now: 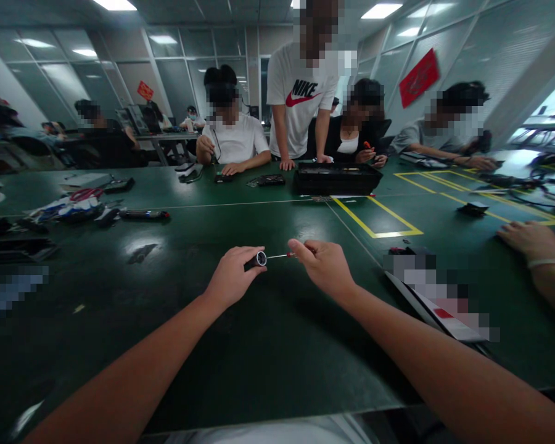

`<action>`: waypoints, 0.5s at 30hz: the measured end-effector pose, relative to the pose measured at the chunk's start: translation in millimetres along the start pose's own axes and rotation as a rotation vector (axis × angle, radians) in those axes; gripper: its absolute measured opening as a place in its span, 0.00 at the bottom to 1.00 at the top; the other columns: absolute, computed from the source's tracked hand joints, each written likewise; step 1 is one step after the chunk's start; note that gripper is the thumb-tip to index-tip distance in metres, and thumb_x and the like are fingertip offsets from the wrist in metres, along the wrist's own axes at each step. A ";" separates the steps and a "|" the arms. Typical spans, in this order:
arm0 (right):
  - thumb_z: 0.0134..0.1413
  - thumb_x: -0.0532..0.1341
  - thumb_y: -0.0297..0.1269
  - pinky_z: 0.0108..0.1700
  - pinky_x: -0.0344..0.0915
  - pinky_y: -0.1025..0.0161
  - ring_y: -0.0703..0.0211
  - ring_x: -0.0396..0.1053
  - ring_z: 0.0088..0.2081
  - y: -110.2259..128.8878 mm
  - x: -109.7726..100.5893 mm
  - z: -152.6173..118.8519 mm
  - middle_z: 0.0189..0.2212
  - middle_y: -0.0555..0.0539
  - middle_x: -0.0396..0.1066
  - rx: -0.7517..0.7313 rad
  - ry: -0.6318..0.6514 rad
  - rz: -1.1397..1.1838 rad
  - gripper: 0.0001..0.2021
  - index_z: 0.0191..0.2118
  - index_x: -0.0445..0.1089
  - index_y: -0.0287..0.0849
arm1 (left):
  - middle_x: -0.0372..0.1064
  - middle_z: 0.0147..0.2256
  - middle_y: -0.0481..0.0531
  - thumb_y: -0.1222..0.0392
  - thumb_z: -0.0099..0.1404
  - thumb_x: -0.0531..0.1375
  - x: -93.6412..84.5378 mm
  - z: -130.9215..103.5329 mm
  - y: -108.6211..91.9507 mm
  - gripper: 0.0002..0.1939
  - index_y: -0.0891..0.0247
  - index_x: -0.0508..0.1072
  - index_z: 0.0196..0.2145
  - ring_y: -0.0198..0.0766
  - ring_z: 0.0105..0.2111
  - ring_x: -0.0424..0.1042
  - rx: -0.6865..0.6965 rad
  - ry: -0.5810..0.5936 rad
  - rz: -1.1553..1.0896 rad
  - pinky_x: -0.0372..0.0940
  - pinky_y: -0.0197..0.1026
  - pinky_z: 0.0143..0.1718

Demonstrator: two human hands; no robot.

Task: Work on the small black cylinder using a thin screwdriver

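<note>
With right hand (326,264) clamped on slim red-collared screwdriver (278,256), pointing shaft leftward, nearly level, towards silver-rimmed open end of black cylinder (261,258), gripped in left hand (229,275) just beside, above green table (268,357), cannot tell contact at tip.

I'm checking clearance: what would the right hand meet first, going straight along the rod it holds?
Likely the tube in the left hand: the right hand aims its rod there. Whether rod and tube touch is unclear.
</note>
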State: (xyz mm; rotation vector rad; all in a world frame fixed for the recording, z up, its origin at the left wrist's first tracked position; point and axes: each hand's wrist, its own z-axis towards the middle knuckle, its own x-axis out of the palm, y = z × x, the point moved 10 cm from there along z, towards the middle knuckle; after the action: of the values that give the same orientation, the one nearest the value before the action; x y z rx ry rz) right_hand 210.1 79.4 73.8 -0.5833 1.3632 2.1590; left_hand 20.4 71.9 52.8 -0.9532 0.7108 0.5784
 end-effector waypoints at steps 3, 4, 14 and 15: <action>0.62 0.56 0.57 0.24 0.49 0.61 0.62 0.58 0.19 -0.1 3.5 -0.6 0.16 0.52 0.63 -0.009 0.012 0.042 0.24 0.24 0.72 0.45 | 0.74 0.52 0.53 0.61 0.64 0.66 0.3 -0.1 2.5 0.22 0.57 0.73 0.56 0.45 0.53 0.70 -0.007 -0.003 0.004 0.63 0.51 0.56; 0.62 0.57 0.55 0.24 0.50 0.61 0.62 0.59 0.20 1.0 4.9 -1.2 0.17 0.52 0.65 -0.021 0.018 0.077 0.21 0.27 0.74 0.46 | 0.74 0.52 0.53 0.61 0.64 0.66 0.3 -0.1 3.5 0.22 0.57 0.73 0.56 0.45 0.53 0.70 -0.008 -0.005 0.006 0.63 0.50 0.56; 0.67 0.52 0.50 0.30 0.58 0.59 0.57 0.68 0.27 5.0 6.6 -2.9 0.30 0.49 0.75 -0.027 0.054 0.249 0.17 0.44 0.76 0.49 | 0.74 0.51 0.53 0.61 0.64 0.65 1.7 -0.6 -1.1 0.21 0.58 0.74 0.55 0.46 0.52 0.70 -0.025 0.024 0.008 0.64 0.52 0.55; 0.67 0.52 0.50 0.30 0.58 0.59 0.57 0.67 0.27 4.1 5.6 -2.6 0.29 0.49 0.75 -0.018 0.044 0.239 0.17 0.44 0.76 0.49 | 0.74 0.51 0.53 0.61 0.65 0.65 2.4 -0.8 -2.4 0.20 0.58 0.74 0.55 0.46 0.51 0.70 -0.026 0.031 0.008 0.64 0.52 0.54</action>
State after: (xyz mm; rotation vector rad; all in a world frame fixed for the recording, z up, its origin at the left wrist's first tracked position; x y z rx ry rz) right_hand 203.4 76.7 72.2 -0.4982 1.5038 2.3612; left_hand 23.4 70.4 52.0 -0.9858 0.7369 0.5816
